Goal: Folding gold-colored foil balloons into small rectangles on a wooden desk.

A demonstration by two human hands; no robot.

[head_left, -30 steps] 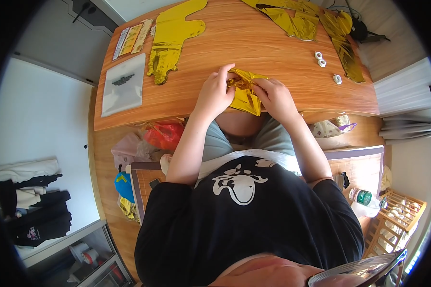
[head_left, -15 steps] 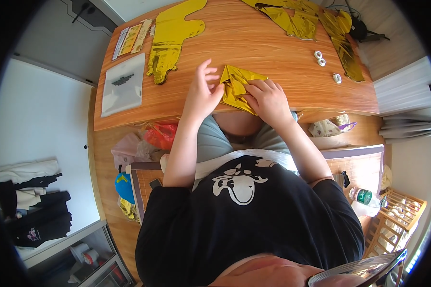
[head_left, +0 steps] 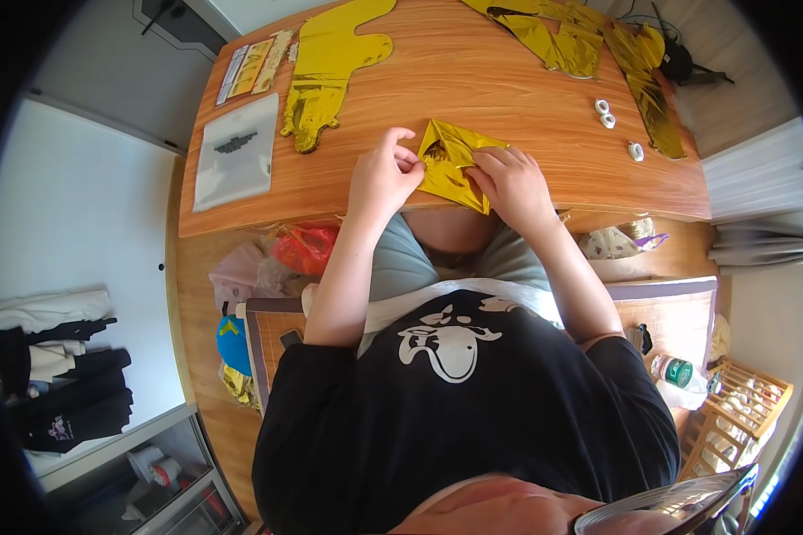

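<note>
A folded, flat gold foil balloon [head_left: 455,185] lies at the table's near edge, creased and shiny, between my hands. My left hand [head_left: 382,178] pinches its left edge between thumb and bent fingers. On its right side my right hand [head_left: 516,185] rests with the fingers curled and closed on the foil. Part of the foil is hidden under the right fingers. Farther left lies another flat gold foil balloon [head_left: 335,67], spread out on the wood.
The wooden table [head_left: 473,85] also holds more gold foil [head_left: 567,45] at the far right, white tape rolls [head_left: 635,152], a clear plastic bag [head_left: 235,160] with a dark print and printed cards [head_left: 250,67]. A red bag [head_left: 305,250] sits below the near edge.
My left fingers have gone from spread to closed at the foil's left edge. The foil looks flatter and more smoothed out. My right hand stays on its right side.
</note>
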